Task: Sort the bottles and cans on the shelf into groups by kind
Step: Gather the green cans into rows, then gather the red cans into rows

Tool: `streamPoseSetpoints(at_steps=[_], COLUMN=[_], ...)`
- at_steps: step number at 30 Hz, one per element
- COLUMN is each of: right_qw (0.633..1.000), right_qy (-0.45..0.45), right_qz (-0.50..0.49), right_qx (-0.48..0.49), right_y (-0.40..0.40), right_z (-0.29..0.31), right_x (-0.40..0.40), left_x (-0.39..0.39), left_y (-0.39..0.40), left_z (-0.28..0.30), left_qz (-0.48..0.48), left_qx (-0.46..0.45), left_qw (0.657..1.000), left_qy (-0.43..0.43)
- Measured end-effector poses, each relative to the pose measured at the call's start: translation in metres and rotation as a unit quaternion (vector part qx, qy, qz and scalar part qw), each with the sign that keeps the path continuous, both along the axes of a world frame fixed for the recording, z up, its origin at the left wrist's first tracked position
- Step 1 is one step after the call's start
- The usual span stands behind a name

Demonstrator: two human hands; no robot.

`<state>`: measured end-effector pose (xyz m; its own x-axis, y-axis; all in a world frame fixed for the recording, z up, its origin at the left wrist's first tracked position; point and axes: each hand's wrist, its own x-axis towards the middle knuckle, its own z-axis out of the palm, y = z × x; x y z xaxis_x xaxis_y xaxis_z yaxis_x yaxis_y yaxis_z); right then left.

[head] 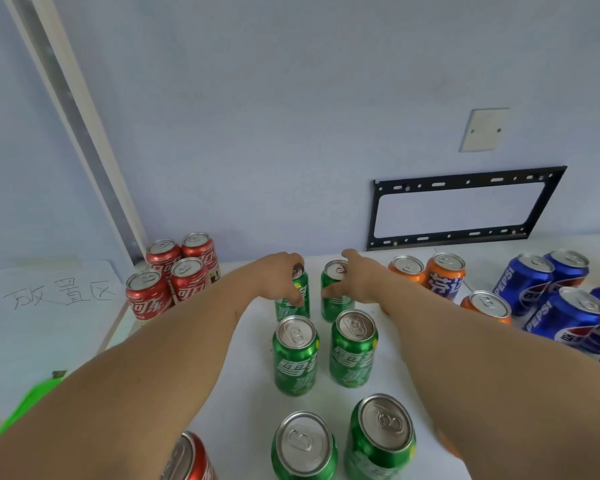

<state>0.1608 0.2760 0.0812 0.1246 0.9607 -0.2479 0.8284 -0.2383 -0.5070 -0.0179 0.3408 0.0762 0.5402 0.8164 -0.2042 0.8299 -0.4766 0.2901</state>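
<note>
Setting far pair of green cans: left hand (280,278) clasps left one (293,299), right hand (355,279) clasps right one (335,296); green column nearly formed mid-shelf; red group (174,275) far left, orange (444,277) and blue (548,292) right; stray red can (189,459) near left unsorted.

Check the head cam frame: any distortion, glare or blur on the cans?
Head view: wide-angle bending is strong, the wall rail leans and the edge cans splay outward. Light is soft and even, shadows faint. Mild glare on the near green can lids. The far green cans under the left hand and right hand look slightly soft; the blue cans smear at the right edge.
</note>
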Motion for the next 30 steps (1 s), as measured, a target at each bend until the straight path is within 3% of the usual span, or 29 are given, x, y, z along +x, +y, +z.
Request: streamPoseSetpoints(at_steps=[10, 16, 20, 24, 30], right_qw=[0.999, 0.995, 0.988, 0.986, 0.984], right_qy=[-0.027, -0.055, -0.056, -0.006, 0.048], right_qz=[0.008, 0.042, 0.079, 0.133, 0.164], right_qx=[0.024, 0.074, 0.12, 0.099, 0.041], right_y=[-0.013, -0.009, 0.003, 0.013, 0.031], right_z=[0.016, 0.025, 0.034, 0.039, 0.034], right_x=[0.013, -0.012, -0.051, -0.099, -0.161], left_x=[0.005, -0.028, -0.08, -0.141, -0.2], left_y=[-0.012, -0.022, -0.026, -0.027, -0.034], left_z=[-0.004, 0.023, 0.048, 0.051, 0.036], left_qz=[0.004, 0.027, 0.098, 0.199, 0.302], left_qx=[0.006, -0.004, 0.046, 0.086, 0.018], left_qw=[1.0, 0.999, 0.99, 0.966, 0.927], left_qy=[-0.017, -0.037, -0.086, -0.14, -0.22])
